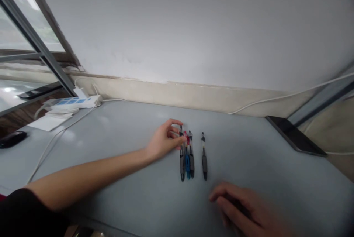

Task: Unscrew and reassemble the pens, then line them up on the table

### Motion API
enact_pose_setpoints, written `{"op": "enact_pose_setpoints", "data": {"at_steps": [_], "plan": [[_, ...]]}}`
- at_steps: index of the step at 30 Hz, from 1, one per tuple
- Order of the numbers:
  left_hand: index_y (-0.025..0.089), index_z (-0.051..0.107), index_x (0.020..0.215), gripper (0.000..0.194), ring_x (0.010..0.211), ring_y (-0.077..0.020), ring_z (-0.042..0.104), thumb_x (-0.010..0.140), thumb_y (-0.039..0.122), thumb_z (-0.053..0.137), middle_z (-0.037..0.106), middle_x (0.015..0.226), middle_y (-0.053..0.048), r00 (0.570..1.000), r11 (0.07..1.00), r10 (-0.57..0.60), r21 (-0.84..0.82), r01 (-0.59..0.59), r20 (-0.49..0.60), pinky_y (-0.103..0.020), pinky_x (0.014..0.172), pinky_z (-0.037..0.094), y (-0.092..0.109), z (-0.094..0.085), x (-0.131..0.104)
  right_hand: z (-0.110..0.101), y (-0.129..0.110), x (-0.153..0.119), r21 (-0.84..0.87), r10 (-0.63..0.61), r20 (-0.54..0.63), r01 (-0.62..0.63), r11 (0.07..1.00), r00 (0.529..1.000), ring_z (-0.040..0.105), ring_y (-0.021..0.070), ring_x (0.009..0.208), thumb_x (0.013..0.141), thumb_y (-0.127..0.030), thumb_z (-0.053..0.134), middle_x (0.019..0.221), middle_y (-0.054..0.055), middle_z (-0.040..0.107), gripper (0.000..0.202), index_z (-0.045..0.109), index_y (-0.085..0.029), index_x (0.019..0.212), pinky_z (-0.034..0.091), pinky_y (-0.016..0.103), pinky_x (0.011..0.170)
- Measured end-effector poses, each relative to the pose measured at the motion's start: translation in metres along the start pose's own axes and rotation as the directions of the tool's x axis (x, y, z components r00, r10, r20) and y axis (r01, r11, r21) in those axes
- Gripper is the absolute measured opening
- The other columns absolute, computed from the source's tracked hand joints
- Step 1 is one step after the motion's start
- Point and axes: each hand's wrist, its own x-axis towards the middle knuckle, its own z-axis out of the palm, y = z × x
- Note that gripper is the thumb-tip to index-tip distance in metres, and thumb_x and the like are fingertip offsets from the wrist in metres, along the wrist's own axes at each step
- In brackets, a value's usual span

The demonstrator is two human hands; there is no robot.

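Note:
My left hand (167, 139) reaches in from the left. Its thumb lies across the upper part of a tight row of pens, and its fingers curl against the row's left side. In that row are a black-and-grey pen (181, 167), a pen with a blue grip (187, 165) and red near its top, and another dark grey pen (192, 165). Apart from them, to the right, a grey-and-black pen (204, 163) lies parallel. Near its lower end hovers my right hand (240, 207), blurred, with loosely bent fingers apart and nothing visible in them.
The pens lie on a grey table (124, 200) against a white wall (193, 26). At the left are a power strip (77, 101) with white cables and a black mouse (12, 139). A dark flat device (294, 135) lies at the right.

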Motion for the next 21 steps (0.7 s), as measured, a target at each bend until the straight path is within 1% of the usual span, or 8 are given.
{"op": "enact_pose_setpoints", "data": {"at_steps": [5,8,11,13,15,17,19,21], "plan": [[0.017,0.066,0.107,0.042,0.054,-0.0076,0.061,0.070,0.013,0.086,0.054,0.085,0.005,0.999,0.995,-0.021,0.096,0.024,-0.031,-0.021,0.048,0.051,-0.006,0.008,0.015,-0.004,0.003,0.006,-0.030,-0.072,-0.010,0.072,0.997,0.997,0.053,0.0156,0.055,0.101,-0.038,0.049,0.062,-0.004,0.060,0.027,0.070,-0.023,0.096,0.040,0.025,0.053],[0.018,0.062,0.114,0.045,0.060,-0.0093,0.062,0.075,0.017,0.083,0.054,0.090,0.003,0.997,0.993,-0.069,0.092,0.071,-0.028,-0.026,0.053,0.057,-0.007,0.006,0.006,-0.006,0.003,0.008,-0.126,-0.136,-0.010,0.133,0.983,0.991,0.058,0.0165,0.055,0.103,-0.035,0.045,0.062,-0.003,0.063,0.028,0.070,-0.022,0.097,0.044,0.026,0.052],[0.018,0.061,0.114,0.039,0.063,-0.0092,0.063,0.080,0.022,0.079,0.056,0.095,0.001,0.993,0.992,-0.117,0.058,0.116,0.014,-0.028,0.060,0.061,-0.003,0.000,-0.015,-0.010,0.004,0.009,-0.317,-0.279,-0.072,0.243,0.917,0.958,0.067,0.0180,0.063,0.104,-0.026,0.045,0.074,0.000,0.072,0.023,0.068,-0.023,0.103,0.053,0.027,0.059],[0.018,0.061,0.111,0.035,0.065,-0.0092,0.064,0.081,0.025,0.078,0.056,0.096,0.001,0.988,0.989,-0.143,0.031,0.142,0.052,-0.029,0.063,0.061,-0.001,-0.005,-0.033,-0.012,0.007,0.012,-0.493,-0.447,-0.068,0.360,0.792,0.892,0.073,0.0188,0.078,0.102,-0.016,0.046,0.092,0.004,0.077,0.023,0.066,-0.022,0.112,0.059,0.027,0.071],[0.018,0.061,0.110,0.036,0.067,-0.0110,0.065,0.081,0.029,0.079,0.057,0.095,0.000,0.981,0.986,-0.167,0.008,0.167,0.103,-0.029,0.061,0.061,-0.002,-0.009,-0.052,-0.013,0.010,0.018,-0.673,-0.615,0.012,0.461,0.578,0.788,0.073,0.0210,0.099,0.101,-0.006,0.043,0.110,0.009,0.078,0.032,0.064,-0.017,0.122,0.061,0.031,0.086],[0.018,0.060,0.109,0.036,0.068,-0.0114,0.064,0.083,0.035,0.079,0.058,0.095,-0.001,0.965,0.984,-0.157,-0.047,0.171,0.212,-0.027,0.059,0.059,-0.006,-0.011,-0.071,-0.013,0.015,0.025,-0.783,-0.698,0.106,0.492,0.381,0.708,0.070,0.0247,0.113,0.101,0.000,0.036,0.122,0.013,0.077,0.042,0.062,-0.013,0.130,0.060,0.038,0.093],[0.018,0.059,0.111,0.036,0.068,-0.0115,0.063,0.087,0.039,0.075,0.058,0.087,0.000,0.948,0.987,-0.147,-0.028,0.161,0.281,-0.026,0.060,0.059,-0.010,-0.011,-0.086,-0.011,0.020,0.031,-0.820,-0.725,0.159,0.499,0.281,0.670,0.069,0.0276,0.115,0.104,0.000,0.031,0.127,0.012,0.077,0.045,0.062,-0.014,0.133,0.061,0.043,0.091],[0.017,0.058,0.106,0.032,0.065,-0.0106,0.059,0.092,0.043,0.071,0.056,0.077,0.002,0.949,0.996,-0.080,-0.009,0.087,0.305,-0.022,0.057,0.056,-0.013,-0.009,-0.094,-0.010,0.023,0.034,-0.828,-0.740,0.186,0.509,0.236,0.646,0.071,0.0285,0.110,0.109,-0.007,0.028,0.124,0.011,0.079,0.044,0.065,-0.014,0.131,0.062,0.044,0.087]]}}
